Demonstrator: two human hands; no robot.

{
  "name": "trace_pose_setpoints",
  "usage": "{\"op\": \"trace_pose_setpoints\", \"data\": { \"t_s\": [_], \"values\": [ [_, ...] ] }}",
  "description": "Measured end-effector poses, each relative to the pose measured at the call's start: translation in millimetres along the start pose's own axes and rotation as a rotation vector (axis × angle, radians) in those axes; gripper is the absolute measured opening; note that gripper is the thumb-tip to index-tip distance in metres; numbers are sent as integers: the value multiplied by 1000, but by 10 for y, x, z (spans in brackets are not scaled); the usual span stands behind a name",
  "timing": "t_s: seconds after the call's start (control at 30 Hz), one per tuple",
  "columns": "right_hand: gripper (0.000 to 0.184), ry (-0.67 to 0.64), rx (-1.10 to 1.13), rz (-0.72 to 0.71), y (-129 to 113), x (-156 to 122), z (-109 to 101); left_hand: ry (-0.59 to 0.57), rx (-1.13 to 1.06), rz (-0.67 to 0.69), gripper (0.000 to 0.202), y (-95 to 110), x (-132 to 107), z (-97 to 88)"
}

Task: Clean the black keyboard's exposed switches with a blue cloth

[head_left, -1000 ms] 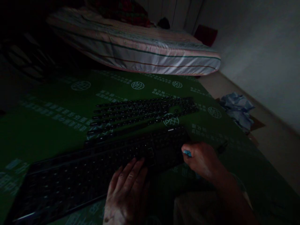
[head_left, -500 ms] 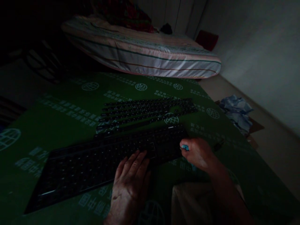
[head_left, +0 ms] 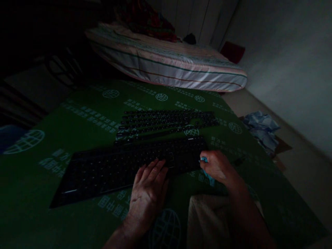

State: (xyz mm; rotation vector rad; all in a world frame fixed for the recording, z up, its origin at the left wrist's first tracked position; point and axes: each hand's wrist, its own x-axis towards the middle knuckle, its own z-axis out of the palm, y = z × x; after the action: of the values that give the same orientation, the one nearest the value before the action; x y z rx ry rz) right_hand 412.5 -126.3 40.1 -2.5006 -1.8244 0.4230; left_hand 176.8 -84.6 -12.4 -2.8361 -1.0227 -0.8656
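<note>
A long black keyboard (head_left: 101, 173) lies slantwise on the green-covered table, small pale dots across its surface. My left hand (head_left: 149, 186) rests with its fingers stretched out on the keyboard's near edge, right of its middle. At the keyboard's right end, my right hand (head_left: 214, 164) is closed around a light-blue thing (head_left: 209, 177) whose lower part hangs below the fingers; it is too dark to tell its kind. Behind the keyboard, loose black keycaps (head_left: 155, 121) are laid out in several rows on the table.
The green tablecloth (head_left: 85, 124) has white globe prints and lettering. A dark small object (head_left: 239, 160) lies right of my right hand. Beyond the table is a bed with a striped sheet (head_left: 168, 67). Crumpled blue-white cloth (head_left: 260, 126) lies on the floor at right. Light fabric (head_left: 204, 218) shows near me.
The view has shifted a little, so the keyboard appears farther right. My left hand still lies on the keyboard. More of the light-blue thing now shows below my right hand.
</note>
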Motion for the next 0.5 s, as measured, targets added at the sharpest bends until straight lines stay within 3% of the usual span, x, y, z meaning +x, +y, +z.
{"op": "trace_pose_setpoints", "data": {
  "t_s": [0.23,0.5],
  "values": [
    [16,57,55,-81,-25,-2,34,-4,7,0,25,5,12,-12],
    [15,53,3,-19,-7,-9,-5,10,1,0,23,16,14,-7]
  ]
}}
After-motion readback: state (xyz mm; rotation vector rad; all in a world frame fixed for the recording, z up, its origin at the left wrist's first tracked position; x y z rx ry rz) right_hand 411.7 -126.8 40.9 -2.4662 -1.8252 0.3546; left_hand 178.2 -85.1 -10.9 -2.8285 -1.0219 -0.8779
